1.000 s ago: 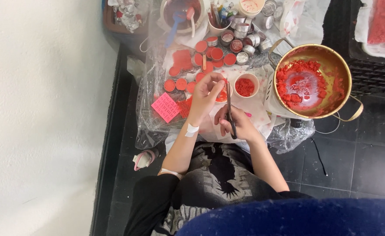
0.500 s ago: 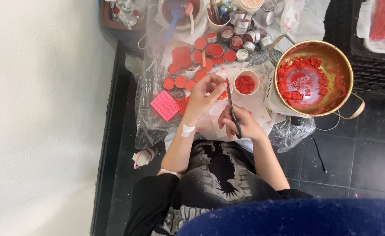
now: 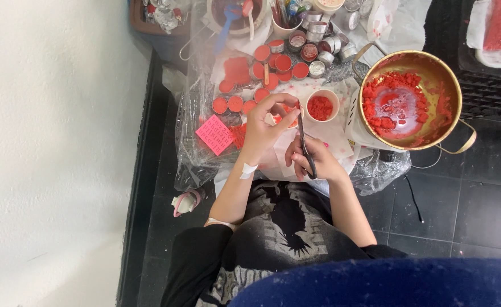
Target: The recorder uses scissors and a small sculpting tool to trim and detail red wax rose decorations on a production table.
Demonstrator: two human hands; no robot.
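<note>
Red wax is filling the gold pot (image 3: 458, 91) at the upper right of the frame. In the middle, the left hand (image 3: 264, 128) is pinching a small red tin (image 3: 287, 116) between thumb and fingers, lifting it just above the plastic sheet (image 3: 190, 153). The right hand (image 3: 313, 159) is closing around black scissors (image 3: 303, 142), with the blades pointing up at the tin. The two hands are sitting close together, almost touching.

Compared with a second ago, the hands are holding nearly the same spot; the scissors tip is now sitting a bit nearer the tin. So the snipping at the tin looks like it is still going on, not finished.

A white cup (image 3: 321, 106) of red bits is standing just right of the tin. More red tins (image 3: 236, 104) are lying in rows at the upper middle. A pink note (image 3: 216, 135) is lying to the left.
</note>
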